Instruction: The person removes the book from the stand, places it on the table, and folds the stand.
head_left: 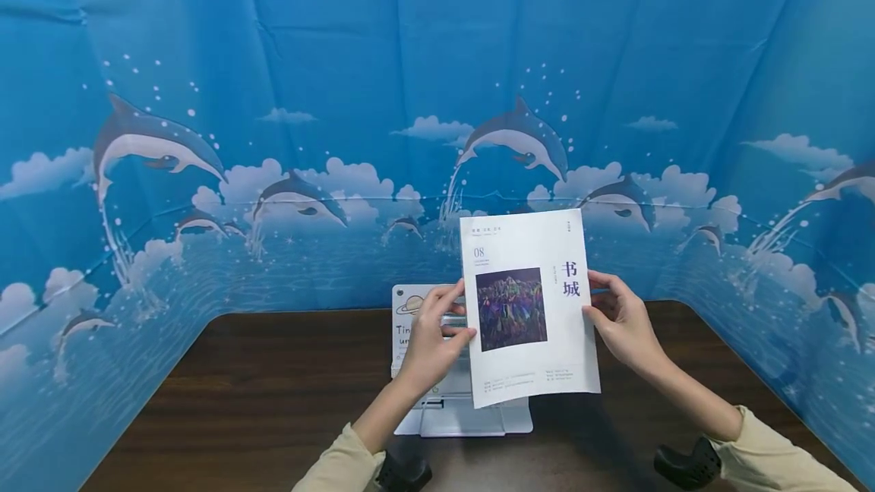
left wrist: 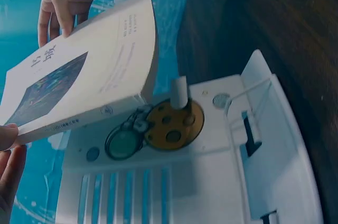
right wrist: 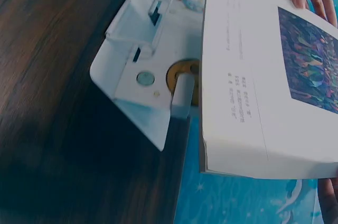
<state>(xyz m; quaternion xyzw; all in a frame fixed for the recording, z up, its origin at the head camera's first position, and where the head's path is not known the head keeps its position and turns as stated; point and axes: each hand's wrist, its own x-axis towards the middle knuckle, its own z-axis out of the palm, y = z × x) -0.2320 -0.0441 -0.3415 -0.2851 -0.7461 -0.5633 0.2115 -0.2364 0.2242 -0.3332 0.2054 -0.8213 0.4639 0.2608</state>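
Person at table (head_left: pixel 287 386), both hands working on one book (head_left: pixel 531 308). The book is standing roughly upright in the air, front cover facing the head camera, leaning slightly off vertical. Left hand (head_left: pixel 434 336) is gripping the edge at 9 o'clock, its thumb lying toward the cover. Right hand (head_left: pixel 625 321) is pinching the edge at 3 o'clock, thumb on the cover side, fingers going behind.

Cover: dark picture (head_left: pixel 513 310) sitting toward 9 o'clock, purple title (head_left: pixel 570 279) showing at 2 o'clock, "08" (head_left: pixel 478 253) at 11.

White stand (head_left: pixel 461 422) is resting on the table, partly hidden by the book, showing from 7 round to 9 o'clock of it. Wrist views are showing slots and coloured discs on its panel. Whether book and stand are touching, cannot tell.

Blue backdrop (head_left: pixel 328 59) is hanging beyond, running from 9 through 12 to 3 o'clock, printed dolphins (head_left: pixel 160 139) leaping across it.
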